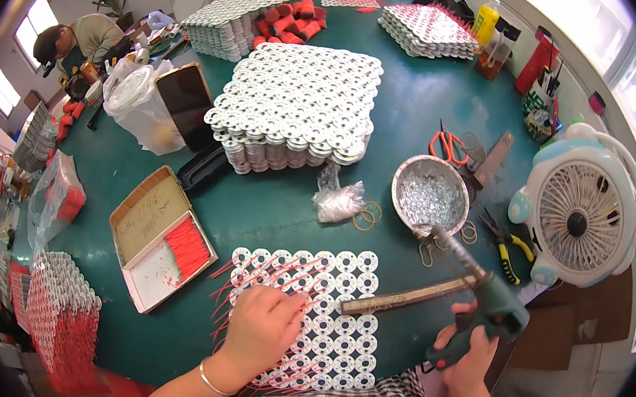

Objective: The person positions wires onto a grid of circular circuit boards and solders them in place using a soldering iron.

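My left hand point(263, 327) is closed in a pinch over a panel of round white circuit boards point(346, 347), with a thin red wire point(309, 303) at its fingertips. Several more red wires stick out over the panel's left side. In my right hand point(471, 360) is a green soldering gun point(503, 304), gripped by its handle. Its metal front end reaches the near rim of a round bowl point(400, 177) holding silvery bits. Below the gun's barrel, a flat brown strip point(404, 296) lies across the panel's right edge.
An open cardboard box point(141, 208) with cut red wires point(189, 247) lies left. Stacked board panels point(297, 97) stand behind, beside a phone point(183, 101). Right are yellow-handled pliers point(511, 257), orange scissors point(449, 146) and a fan point(577, 216). A plastic bag point(338, 200) lies mid-table. Other people sit farther off.
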{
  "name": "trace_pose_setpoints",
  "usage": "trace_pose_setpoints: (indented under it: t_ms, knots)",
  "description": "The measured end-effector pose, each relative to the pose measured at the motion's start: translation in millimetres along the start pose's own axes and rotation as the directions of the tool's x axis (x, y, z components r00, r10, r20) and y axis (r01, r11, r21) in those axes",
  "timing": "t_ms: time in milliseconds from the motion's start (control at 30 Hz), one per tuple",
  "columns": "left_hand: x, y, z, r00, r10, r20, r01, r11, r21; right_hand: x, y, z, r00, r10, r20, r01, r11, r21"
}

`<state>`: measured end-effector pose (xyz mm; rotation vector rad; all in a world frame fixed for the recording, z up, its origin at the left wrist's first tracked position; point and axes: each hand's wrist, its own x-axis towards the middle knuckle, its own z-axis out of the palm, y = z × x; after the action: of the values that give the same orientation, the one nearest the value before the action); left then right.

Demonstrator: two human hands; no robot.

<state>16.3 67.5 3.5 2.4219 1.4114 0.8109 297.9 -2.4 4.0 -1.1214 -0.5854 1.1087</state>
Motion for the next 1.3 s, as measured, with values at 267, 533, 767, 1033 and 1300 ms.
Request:
trace_pose_setpoints:
  t_ms: [267,533,767,1033,1300]
  knots:
    - [28,20,-7,0.993,0.061,0.099,-0.068,0.996,0.064,11,5,-18,0.999,0.001,0.032,-0.007,0.983,0.185]
    - [5,2,12,0.988,0.049,0.144,-0.053,0.998,0.025,-36,1,-37,0.838,0.306,0.452,-0.008,0.835,-0.55]
    - [2,-8,14,0.99,0.123,0.068,-0.123,0.992,-0.005,-24,2,-14,0.726,0.031,0.687,0.523,0.625,-0.58]
    - [-2,-12,18,0.982,0.188,0.021,-0.187,0.981,-0.047,-47,26,-19,0.824,-0.036,0.566,0.424,0.702,-0.572]
    - [-5,-14,18,0.981,0.191,0.026,-0.19,0.98,-0.056,-45,32,-15,0.719,-0.219,0.66,0.661,0.509,-0.551]
